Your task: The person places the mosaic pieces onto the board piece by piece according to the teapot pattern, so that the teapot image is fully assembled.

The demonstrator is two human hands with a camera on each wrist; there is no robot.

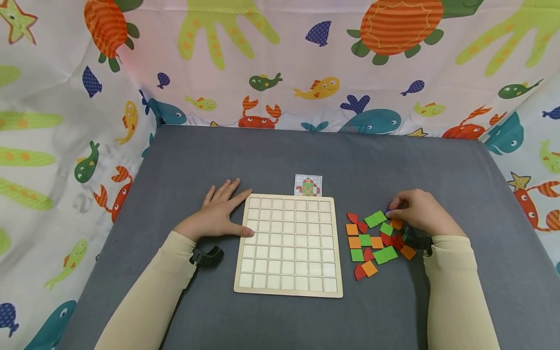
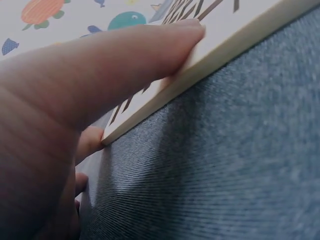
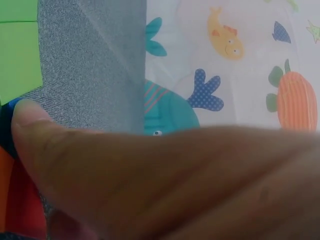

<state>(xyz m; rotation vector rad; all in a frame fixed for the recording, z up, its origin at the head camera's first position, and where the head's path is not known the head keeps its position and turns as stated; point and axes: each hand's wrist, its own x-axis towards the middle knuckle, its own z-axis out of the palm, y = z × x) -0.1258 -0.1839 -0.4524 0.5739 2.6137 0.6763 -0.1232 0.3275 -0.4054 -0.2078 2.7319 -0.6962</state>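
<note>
A pale wooden board [image 1: 288, 243] with a grid of square recesses lies on the grey table. My left hand [image 1: 220, 214] rests at its left edge, fingers spread and straight. The thumb [image 2: 165, 47] lies on the board's rim, and another fingertip [image 2: 91, 142] touches near its corner. To the board's right, my right hand [image 1: 417, 209] has its fingers curled over loose tiles. Between its thumb and fingertips is a small blue piece [image 1: 387, 212], mostly hidden; in the right wrist view the thumb [image 3: 32, 117] covers part of the blue piece [image 3: 7, 125].
Several green square tiles [image 1: 385, 254], orange squares [image 1: 353, 242] and red rounded pieces [image 1: 360, 272] lie loose right of the board. A small picture card [image 1: 308, 185] with a coloured grid pattern touches the board's far edge. A sea-animal cloth [image 1: 288, 48] hangs around the table.
</note>
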